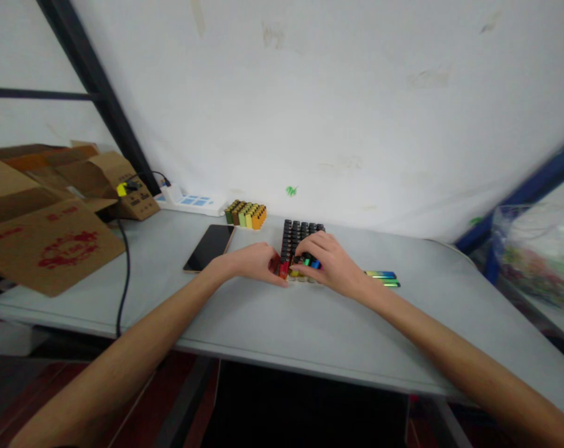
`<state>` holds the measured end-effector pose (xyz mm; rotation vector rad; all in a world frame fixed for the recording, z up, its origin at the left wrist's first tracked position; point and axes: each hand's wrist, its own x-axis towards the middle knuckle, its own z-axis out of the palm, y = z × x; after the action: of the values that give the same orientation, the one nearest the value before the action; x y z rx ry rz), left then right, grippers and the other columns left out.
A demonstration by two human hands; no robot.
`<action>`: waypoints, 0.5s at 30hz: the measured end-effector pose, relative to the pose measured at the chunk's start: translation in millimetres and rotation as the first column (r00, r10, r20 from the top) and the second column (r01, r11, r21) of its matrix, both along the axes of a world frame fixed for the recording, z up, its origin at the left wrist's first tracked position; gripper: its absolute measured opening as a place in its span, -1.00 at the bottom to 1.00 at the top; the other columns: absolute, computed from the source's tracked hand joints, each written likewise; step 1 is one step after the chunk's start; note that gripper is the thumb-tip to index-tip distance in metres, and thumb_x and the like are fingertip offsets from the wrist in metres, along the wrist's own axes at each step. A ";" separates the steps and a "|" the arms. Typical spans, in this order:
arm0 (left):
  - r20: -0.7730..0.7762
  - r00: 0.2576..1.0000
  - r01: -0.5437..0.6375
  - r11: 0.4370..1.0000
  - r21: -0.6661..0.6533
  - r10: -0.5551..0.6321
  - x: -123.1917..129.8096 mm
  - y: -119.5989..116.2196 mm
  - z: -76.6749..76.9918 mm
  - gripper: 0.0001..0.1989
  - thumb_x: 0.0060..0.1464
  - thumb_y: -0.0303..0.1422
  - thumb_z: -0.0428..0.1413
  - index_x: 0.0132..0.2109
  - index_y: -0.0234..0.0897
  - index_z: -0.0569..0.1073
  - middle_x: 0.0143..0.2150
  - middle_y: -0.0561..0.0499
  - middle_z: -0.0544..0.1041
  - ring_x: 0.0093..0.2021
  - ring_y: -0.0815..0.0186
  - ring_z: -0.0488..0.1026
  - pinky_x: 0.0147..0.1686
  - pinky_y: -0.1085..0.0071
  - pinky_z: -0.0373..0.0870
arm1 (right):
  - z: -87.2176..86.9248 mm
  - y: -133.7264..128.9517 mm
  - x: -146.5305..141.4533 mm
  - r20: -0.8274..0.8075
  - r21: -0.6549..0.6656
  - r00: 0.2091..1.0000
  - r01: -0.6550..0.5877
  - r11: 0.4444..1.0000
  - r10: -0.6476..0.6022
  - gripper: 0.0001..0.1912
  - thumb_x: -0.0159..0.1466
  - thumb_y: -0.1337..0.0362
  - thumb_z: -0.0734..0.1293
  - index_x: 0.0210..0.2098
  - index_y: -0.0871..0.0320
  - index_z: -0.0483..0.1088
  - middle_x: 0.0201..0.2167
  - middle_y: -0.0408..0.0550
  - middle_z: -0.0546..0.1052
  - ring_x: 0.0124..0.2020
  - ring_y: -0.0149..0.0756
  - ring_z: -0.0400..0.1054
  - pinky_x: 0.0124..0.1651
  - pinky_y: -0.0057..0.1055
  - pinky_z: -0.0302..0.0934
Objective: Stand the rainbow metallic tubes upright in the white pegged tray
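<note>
A block of small upright cylinders with black tops (302, 230) stands on the grey table, with red, yellow, green and blue pieces along its near side. My left hand (256, 261) is at the block's left corner, thumb and fingers curved round a red piece (284, 269). From the right, my right hand (326, 258) reaches over the near rows, its fingers bent and close together; what they hold, if anything, is too small to name. Two shiny slim pieces, blue-yellow and green (382, 274), lie beside my right forearm.
A black phone (210, 247) lies left of my left hand. Behind it are a block of green and yellow cylinders (246, 214) and a white power strip (193, 203). Cardboard boxes (53, 230) and a black cable (127, 267) are at left. A clear plastic bag (538, 249) is at right.
</note>
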<state>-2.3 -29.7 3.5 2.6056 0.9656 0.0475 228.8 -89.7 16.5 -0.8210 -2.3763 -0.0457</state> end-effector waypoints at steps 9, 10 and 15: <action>-0.020 0.999 -0.027 1.000 0.008 0.027 1.2 -0.7 1.1 -0.44 -0.10 0.21 0.17 -0.47 -0.27 0.52 -0.61 0.05 0.46 -0.58 0.33 0.33 -0.49 0.39 0.15 | -8.4 11.3 -3.9 -0.082 -0.007 0.997 0.013 1.000 -0.013 -0.81 0.33 0.11 0.36 -0.13 0.06 0.46 0.04 0.10 0.44 0.11 -0.04 0.27 0.15 -0.01 0.21; -0.023 1.000 -0.020 1.000 0.005 0.020 1.2 -0.6 1.1 -0.44 -0.08 0.21 0.17 -0.47 -0.27 0.52 -0.60 0.04 0.47 -0.57 0.33 0.34 -0.49 0.39 0.15 | -7.3 10.4 -4.1 -0.078 -0.011 0.997 0.010 1.000 -0.011 -0.81 0.33 0.11 0.36 -0.14 0.06 0.47 0.04 0.10 0.43 0.11 -0.05 0.27 0.16 -0.02 0.21; -0.018 1.000 -0.010 1.000 0.003 0.010 0.9 -0.5 0.5 -0.44 -0.08 0.21 0.16 -0.47 -0.26 0.51 -0.61 0.05 0.46 -0.57 0.34 0.33 -0.49 0.39 0.14 | -5.4 8.8 -3.8 -0.115 -0.050 0.993 0.012 0.999 -0.017 -0.82 0.31 0.13 0.39 -0.21 0.11 0.50 0.03 0.09 0.44 0.10 -0.10 0.28 0.18 -0.09 0.21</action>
<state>-1.4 -30.2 4.0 2.6085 0.9859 0.0278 225.1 -80.9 11.0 -0.8411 -2.2708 0.0529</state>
